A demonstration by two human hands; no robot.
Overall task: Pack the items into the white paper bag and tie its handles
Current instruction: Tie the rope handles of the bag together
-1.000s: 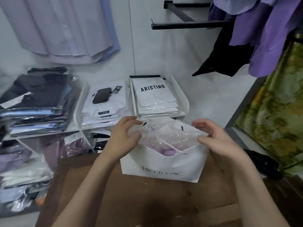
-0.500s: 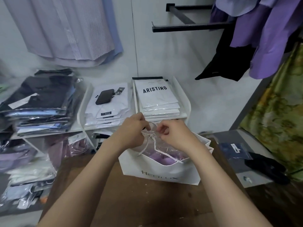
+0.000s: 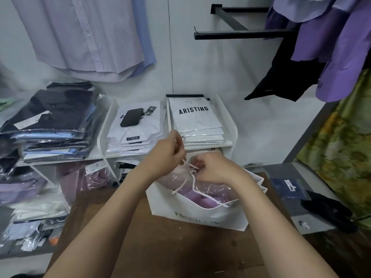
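At my twelve o'clock, the left hand (image 3: 167, 155) and right hand (image 3: 216, 169) curl tight, pinching the rope handles (image 3: 193, 183) over the white paper bag (image 3: 196, 215).

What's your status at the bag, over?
Left hand grips a rope handle, right hand pinches the crossing. Wrapped purple garment inside white paper bag, knot loose. Nothing blocking.

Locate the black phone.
Head view, left of centre: the black phone lies atop the white shirt stack, left of the ARISTINO stack, beyond the left hand.
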